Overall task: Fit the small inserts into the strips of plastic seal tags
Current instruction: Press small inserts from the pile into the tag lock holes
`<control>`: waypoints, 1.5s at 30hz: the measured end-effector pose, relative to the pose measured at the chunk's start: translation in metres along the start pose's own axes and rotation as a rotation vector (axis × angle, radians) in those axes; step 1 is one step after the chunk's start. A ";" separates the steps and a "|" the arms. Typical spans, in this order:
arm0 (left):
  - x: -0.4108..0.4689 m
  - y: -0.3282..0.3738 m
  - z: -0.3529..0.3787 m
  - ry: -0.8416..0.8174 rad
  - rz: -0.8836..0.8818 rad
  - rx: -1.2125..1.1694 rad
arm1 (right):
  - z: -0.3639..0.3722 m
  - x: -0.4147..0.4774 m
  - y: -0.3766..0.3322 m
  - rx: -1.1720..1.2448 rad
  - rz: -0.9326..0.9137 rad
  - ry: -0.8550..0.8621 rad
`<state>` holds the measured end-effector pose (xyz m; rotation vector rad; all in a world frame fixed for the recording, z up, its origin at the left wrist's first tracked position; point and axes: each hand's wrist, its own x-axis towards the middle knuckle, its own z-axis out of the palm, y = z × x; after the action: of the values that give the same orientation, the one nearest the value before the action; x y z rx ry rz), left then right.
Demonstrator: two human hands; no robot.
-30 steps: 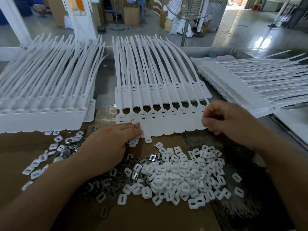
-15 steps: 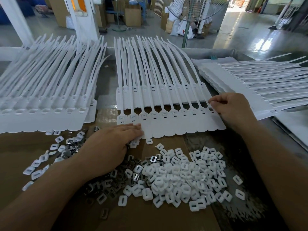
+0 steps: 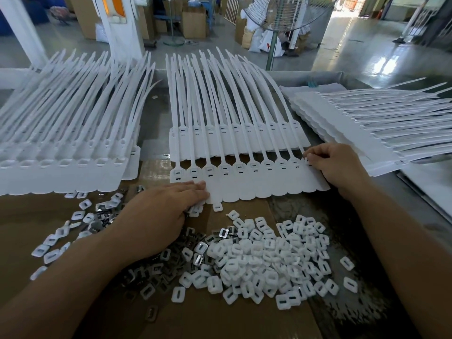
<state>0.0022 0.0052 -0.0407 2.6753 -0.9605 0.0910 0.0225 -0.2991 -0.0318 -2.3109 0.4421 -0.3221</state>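
Observation:
A white strip of plastic seal tags point(image 3: 247, 184) lies flat in front of me, tails pointing away. My left hand point(image 3: 159, 211) rests palm down on the strip's near left corner, fingers together, pinning it. My right hand point(image 3: 335, 165) pinches the strip's far right end at the last tag's head. A heap of small white inserts point(image 3: 264, 260) lies on the brown cardboard point(image 3: 220, 319) just below the strip. Darker metal clips point(image 3: 156, 272) are mixed into the heap's left side, partly under my left wrist.
A second strip of tags point(image 3: 234, 140) lies beneath and behind the one I hold. A thick stack of tag strips point(image 3: 61, 155) fills the left, and another stack point(image 3: 367, 128) lies turned sideways on the right. More inserts point(image 3: 61, 238) are scattered at left. A fan stand point(image 3: 272, 47) rises beyond the table.
My right hand moved up and right from the strip's lower right edge to its far right end and pinched it. The strip shifted slightly right. My left hand stayed put.

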 end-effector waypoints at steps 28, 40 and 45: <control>-0.003 0.001 0.001 0.014 -0.011 -0.019 | 0.004 0.014 -0.001 0.035 0.068 -0.045; -0.002 -0.002 0.000 0.033 -0.013 -0.029 | 0.011 0.010 0.003 -0.073 -0.029 0.093; -0.002 0.001 -0.001 0.098 -0.074 -0.076 | 0.001 0.003 -0.002 -0.143 -0.040 0.063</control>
<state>-0.0001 0.0059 -0.0393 2.6078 -0.8175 0.1642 0.0256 -0.2982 -0.0312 -2.4567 0.4631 -0.3951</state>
